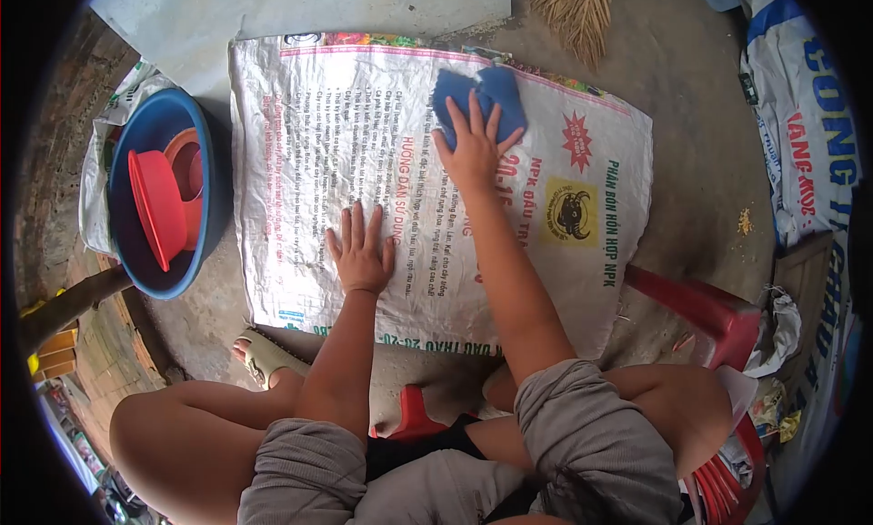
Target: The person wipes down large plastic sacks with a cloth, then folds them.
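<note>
A white printed fertilizer sack point(436, 197) lies flat on the floor in front of me. My left hand point(364, 252) rests palm down on its middle-left part, fingers spread. Near the sack's far edge, my right hand point(475, 152) presses on a blue cloth point(505, 93), with its fingers spread over it. The cloth is crumpled and sticks out beyond my fingertips and to the right. What lies under my right palm is hidden.
A blue basin point(159, 106) at the left holds a red plastic basin point(150, 211). A straw broom point(573, 15) lies at the far edge. Red plastic stool parts point(727, 316) stand at the right, near a large printed sack point(805, 116). A pale sheet point(309, 6) lies behind.
</note>
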The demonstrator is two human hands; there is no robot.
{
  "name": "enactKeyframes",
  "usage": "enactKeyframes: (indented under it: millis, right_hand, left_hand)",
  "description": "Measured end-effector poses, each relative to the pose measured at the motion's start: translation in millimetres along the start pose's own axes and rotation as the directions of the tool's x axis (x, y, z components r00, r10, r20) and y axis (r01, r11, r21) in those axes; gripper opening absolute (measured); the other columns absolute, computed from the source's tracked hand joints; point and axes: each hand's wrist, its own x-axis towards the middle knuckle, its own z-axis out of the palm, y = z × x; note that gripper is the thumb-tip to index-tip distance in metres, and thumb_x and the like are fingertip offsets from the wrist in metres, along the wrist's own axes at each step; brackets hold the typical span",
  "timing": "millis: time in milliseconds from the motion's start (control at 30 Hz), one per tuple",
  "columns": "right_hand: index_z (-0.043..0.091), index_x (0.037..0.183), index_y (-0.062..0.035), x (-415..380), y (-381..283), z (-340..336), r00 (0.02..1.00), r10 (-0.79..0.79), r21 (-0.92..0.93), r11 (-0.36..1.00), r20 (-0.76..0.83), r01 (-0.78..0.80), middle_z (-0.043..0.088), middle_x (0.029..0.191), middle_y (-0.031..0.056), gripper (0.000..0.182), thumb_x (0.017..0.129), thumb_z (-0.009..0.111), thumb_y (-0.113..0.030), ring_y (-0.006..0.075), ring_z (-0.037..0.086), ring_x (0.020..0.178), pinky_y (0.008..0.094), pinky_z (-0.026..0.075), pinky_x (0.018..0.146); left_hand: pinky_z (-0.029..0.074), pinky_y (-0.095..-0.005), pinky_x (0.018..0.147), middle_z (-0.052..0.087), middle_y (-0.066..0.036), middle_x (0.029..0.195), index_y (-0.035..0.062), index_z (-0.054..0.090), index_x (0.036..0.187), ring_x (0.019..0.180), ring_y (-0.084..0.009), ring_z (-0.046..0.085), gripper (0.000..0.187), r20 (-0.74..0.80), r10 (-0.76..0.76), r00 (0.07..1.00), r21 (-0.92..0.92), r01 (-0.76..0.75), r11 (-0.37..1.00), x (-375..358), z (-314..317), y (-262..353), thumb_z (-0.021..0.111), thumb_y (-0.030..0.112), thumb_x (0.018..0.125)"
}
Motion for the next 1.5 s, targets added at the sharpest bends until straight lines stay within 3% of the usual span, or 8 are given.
enactKeyframes:
  millis: [100, 200, 367, 667, 933, 1167, 1300, 1500]
  right_hand:
    - [0.045, 0.142, -0.0335, 26.6, 57.3, -26.4, 0.975, 0.222, -0.164, 0.961, -0.015, -0.221, 0.027, 0.157, 0.0, 0.059, 0.087, 0.061, -0.048, 0.0493, 0.006, 0.144, 0.0831, 0.006, 0.097]
    - [0.064, 0.124, -0.0205, 28.5, 142.0, -14.7, 0.873, 0.453, 0.12, 0.891, -0.184, -0.437, 0.034, 0.153, 0.0138, 0.042, 0.083, 0.063, -0.01, 0.0407, 0.036, 0.136, 0.0481, 0.039, 0.106]
    - [0.064, 0.12, -0.006, 18.6, 107.8, -28.8, 0.783, 0.469, 0.332, 0.875, -0.409, -0.352, 0.04, 0.147, 0.0201, 0.044, 0.079, 0.056, 0.005, 0.0402, 0.043, 0.131, 0.0457, 0.042, 0.104]
    - [0.065, 0.123, -0.0219, -61.4, -103.3, 12.6, 0.972, -0.231, 0.329, 0.922, 0.039, 0.206, 0.051, 0.137, 0.0003, 0.056, 0.072, 0.062, 0.002, 0.0333, 0.05, 0.105, 0.0415, 0.044, 0.097]
    - [0.06, 0.128, -0.0227, -73.6, 80.2, -63.2, 0.949, 0.283, -0.089, 0.951, -0.136, -0.296, 0.048, 0.136, 0.0043, 0.06, 0.072, 0.067, -0.003, 0.0343, 0.048, 0.111, 0.0424, 0.041, 0.1]
    - [0.059, 0.127, -0.0139, -141.9, 177.7, -121.7, 0.635, 0.695, 0.007, 0.676, -0.337, -0.737, 0.05, 0.129, 0.0172, 0.055, 0.073, 0.063, -0.004, 0.0401, 0.048, 0.113, 0.0488, 0.041, 0.097]
    - [0.057, 0.13, -0.0135, -132.7, 84.1, -92.9, 0.818, 0.384, 0.167, 0.923, -0.427, -0.346, 0.048, 0.132, 0.0173, 0.058, 0.074, 0.062, 0.0, 0.0401, 0.046, 0.118, 0.0488, 0.039, 0.1]
    - [0.06, 0.128, -0.0175, -167.7, -74.3, -84.1, 0.975, -0.213, 0.374, 0.911, 0.068, 0.173, 0.05, 0.134, 0.0081, 0.06, 0.071, 0.063, 0.002, 0.0328, 0.049, 0.109, 0.0417, 0.044, 0.097]
  left_hand:
    - [0.006, -0.057, 0.116, 0.027, -0.01, 0.156, 0.0285, 0.038, 0.147, 0.146, -0.0284, 0.02, 0.058, 0.007, -0.011, 1.0, -0.027, 0.012, 1.0, 0.6, -2.5, 0.2, 0.049, 0.041, 0.092]
    - [0.006, -0.0574, 0.116, 0.027, -0.01, 0.156, 0.0283, 0.038, 0.147, 0.146, -0.0288, 0.02, 0.058, 0.0, -0.003, 1.0, -0.032, 0.003, 0.999, 1.8, -2.3, -0.4, 0.049, 0.042, 0.091]
    - [0.006, -0.0571, 0.116, 0.027, -0.01, 0.157, 0.0277, 0.038, 0.147, 0.146, -0.0291, 0.02, 0.058, 0.004, -0.002, 1.0, -0.039, 0.002, 0.999, 1.1, -3.1, 0.2, 0.05, 0.04, 0.091]
    - [0.007, -0.0568, 0.116, 0.026, -0.008, 0.157, 0.0281, 0.038, 0.147, 0.147, -0.028, 0.019, 0.057, -0.016, 0.01, 1.0, 0.01, -0.01, 1.0, -1.7, 3.0, -1.9, 0.048, 0.041, 0.092]
    - [0.005, -0.0531, 0.117, 0.024, -0.006, 0.158, 0.0286, 0.033, 0.149, 0.147, -0.0267, 0.017, 0.057, -0.007, -0.001, 1.0, 0.005, 0.001, 1.0, -3.7, -2.5, 0.1, 0.043, 0.041, 0.095]
    - [0.005, -0.0556, 0.117, 0.021, -0.006, 0.159, 0.0307, 0.031, 0.149, 0.148, -0.0267, 0.016, 0.057, -0.044, 0.023, 0.999, 0.014, -0.022, 1.0, -4.4, 9.2, -6.4, 0.042, 0.044, 0.095]
    - [0.004, -0.0576, 0.116, 0.016, -0.006, 0.16, 0.0326, 0.026, 0.151, 0.148, -0.028, 0.012, 0.06, 0.059, 0.012, 0.998, -0.02, -0.01, 1.0, -1.2, 10.2, -11.3, 0.04, 0.049, 0.096]
    - [0.009, -0.0583, 0.115, 0.006, -0.006, 0.162, 0.0362, 0.013, 0.154, 0.149, -0.0284, 0.005, 0.068, 0.28, -0.015, 0.96, 0.024, 0.009, 1.0, 10.6, -5.0, -12.9, 0.043, 0.05, 0.094]
